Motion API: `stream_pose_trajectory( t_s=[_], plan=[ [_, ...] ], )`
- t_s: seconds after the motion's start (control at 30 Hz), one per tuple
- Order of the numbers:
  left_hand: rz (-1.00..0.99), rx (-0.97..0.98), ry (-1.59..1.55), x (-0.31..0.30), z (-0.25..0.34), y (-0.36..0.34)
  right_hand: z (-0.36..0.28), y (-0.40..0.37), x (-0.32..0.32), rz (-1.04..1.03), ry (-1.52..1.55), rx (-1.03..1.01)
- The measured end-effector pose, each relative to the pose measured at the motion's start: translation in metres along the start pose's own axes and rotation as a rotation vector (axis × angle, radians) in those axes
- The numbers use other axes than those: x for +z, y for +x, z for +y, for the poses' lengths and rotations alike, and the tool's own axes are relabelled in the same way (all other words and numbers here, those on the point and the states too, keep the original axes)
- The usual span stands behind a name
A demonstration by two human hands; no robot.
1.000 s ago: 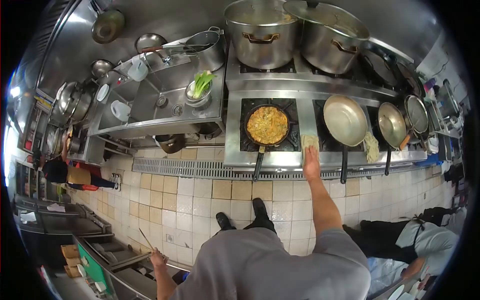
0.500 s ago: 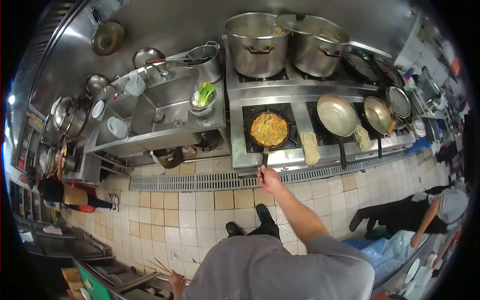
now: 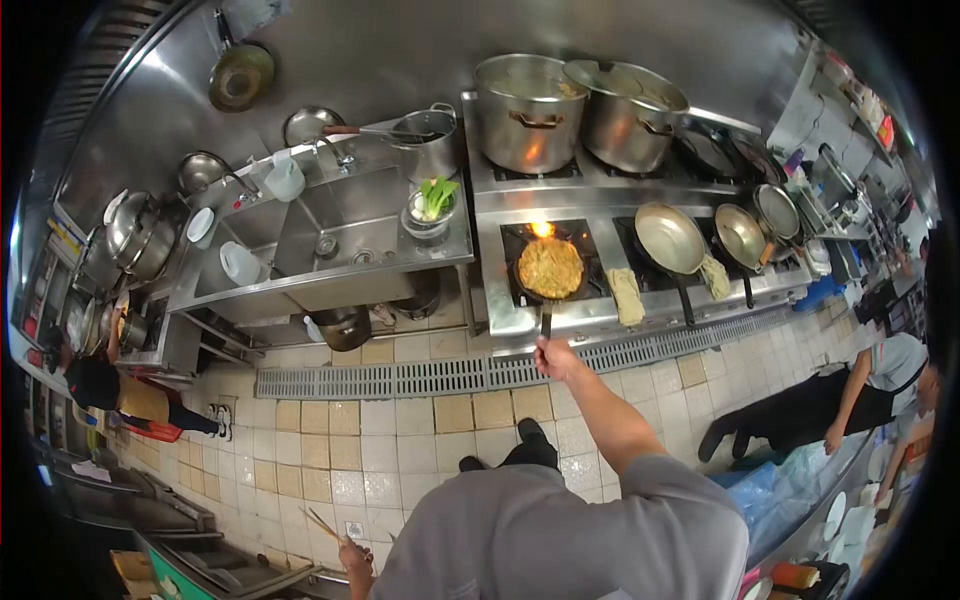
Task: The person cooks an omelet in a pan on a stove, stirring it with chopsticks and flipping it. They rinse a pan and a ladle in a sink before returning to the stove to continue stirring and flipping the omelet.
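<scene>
My right hand (image 3: 557,360) is closed round the handle of a frying pan (image 3: 546,322) at the front burner. A round, golden-brown omelette or pancake (image 3: 550,268) fills the pan. An orange flame (image 3: 541,229) flares up just behind the pan's far rim. Low beside my body, my left hand (image 3: 355,556) grips a pair of chopsticks (image 3: 322,522), which point away from the stove. To the right of the burner lies a folded cloth (image 3: 625,297), near a wide empty pan (image 3: 669,238).
Two big stockpots (image 3: 531,115) stand on the rear burners. A steel sink (image 3: 355,215) is at left, with a bowl of green vegetables (image 3: 434,200) on its edge. A floor drain grate (image 3: 440,377) runs before the stove. Co-workers stand far left (image 3: 145,392) and right (image 3: 865,385).
A flame has flared up behind the pan, and its glow reflects on the stockpot. The view has shifted slightly. Both hands keep their holds.
</scene>
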State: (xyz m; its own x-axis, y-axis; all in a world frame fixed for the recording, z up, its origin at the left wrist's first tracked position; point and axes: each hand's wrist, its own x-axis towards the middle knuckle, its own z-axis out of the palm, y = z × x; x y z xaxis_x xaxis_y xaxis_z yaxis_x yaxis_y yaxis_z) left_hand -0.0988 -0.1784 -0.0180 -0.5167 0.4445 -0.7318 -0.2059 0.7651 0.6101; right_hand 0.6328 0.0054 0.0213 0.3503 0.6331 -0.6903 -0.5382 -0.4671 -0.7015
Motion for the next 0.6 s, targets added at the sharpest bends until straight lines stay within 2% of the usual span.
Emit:
stream_pose_trajectory(
  t_s=[0.03,0.1,0.17,0.23,0.3,0.43,0.47,0.5,0.57,0.6],
  plan=[
    [-0.002,0.0,-0.014,0.003,-0.003,0.0,-0.003,-0.002,0.006,-0.108,-0.041,0.067],
    [0.032,-0.072,0.175,-0.007,-0.007,-0.006,0.0,0.0,-0.009,-0.074,-0.07,0.017],
    [0.025,-0.065,0.236,-0.013,-0.016,-0.007,0.005,0.022,-0.022,0.133,0.057,-0.104],
    [0.021,-0.049,0.302,-0.018,-0.019,-0.007,-0.002,0.001,-0.005,0.115,0.018,-0.025],
    [0.018,-0.031,0.356,-0.02,-0.02,-0.006,-0.013,-0.017,0.0,-0.07,0.001,0.09],
    [0.004,0.051,0.491,-0.019,-0.013,0.002,0.0,0.005,-0.024,0.098,0.059,-0.063],
    [0.0,0.069,0.502,-0.018,-0.007,0.005,-0.002,0.001,-0.022,-0.043,0.061,0.016],
    [-0.01,0.076,0.52,-0.013,0.002,0.007,-0.015,-0.024,-0.004,-0.047,0.017,0.107],
    [0.021,-0.024,0.258,-0.001,0.016,0.007,-0.008,-0.013,-0.003,-0.087,0.265,0.167],
    [0.017,-0.023,0.271,0.002,0.023,0.005,-0.003,-0.009,-0.006,-0.077,0.274,0.169]
  ],
)
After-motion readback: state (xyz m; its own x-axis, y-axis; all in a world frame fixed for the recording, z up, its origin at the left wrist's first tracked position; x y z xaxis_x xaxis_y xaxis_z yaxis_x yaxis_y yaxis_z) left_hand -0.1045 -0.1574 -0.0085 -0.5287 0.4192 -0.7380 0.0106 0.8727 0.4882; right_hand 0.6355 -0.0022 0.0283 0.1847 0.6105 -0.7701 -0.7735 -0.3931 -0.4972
